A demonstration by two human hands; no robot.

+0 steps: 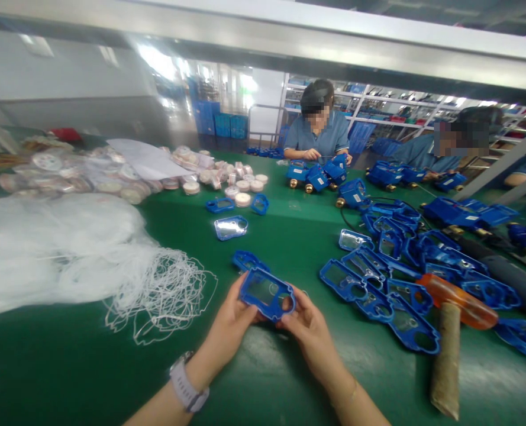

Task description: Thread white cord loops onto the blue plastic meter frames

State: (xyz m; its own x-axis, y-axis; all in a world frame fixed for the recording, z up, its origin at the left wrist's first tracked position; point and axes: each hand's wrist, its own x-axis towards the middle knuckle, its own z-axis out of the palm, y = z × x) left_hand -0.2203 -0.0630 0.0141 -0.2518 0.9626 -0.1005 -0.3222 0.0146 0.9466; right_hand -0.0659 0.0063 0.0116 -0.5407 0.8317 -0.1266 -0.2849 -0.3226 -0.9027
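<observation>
Between my two hands I hold a blue plastic cover frame with a clear window and a round hole near its right end. My left hand, a watch on its wrist, grips the frame's left end. Closed on the right end is my right hand, its thumb along the near edge. Just behind the held piece, another blue cover lies on the green table. Farther off sits a cover with a shiny window, with two smaller blue pieces beyond it.
Many blue covers are heaped to the right, beside an orange-headed mallet. White cord lies tangled at left by plastic bags. White spools stand farther back. Two co-workers sit opposite near blue valve units. A beam crosses overhead.
</observation>
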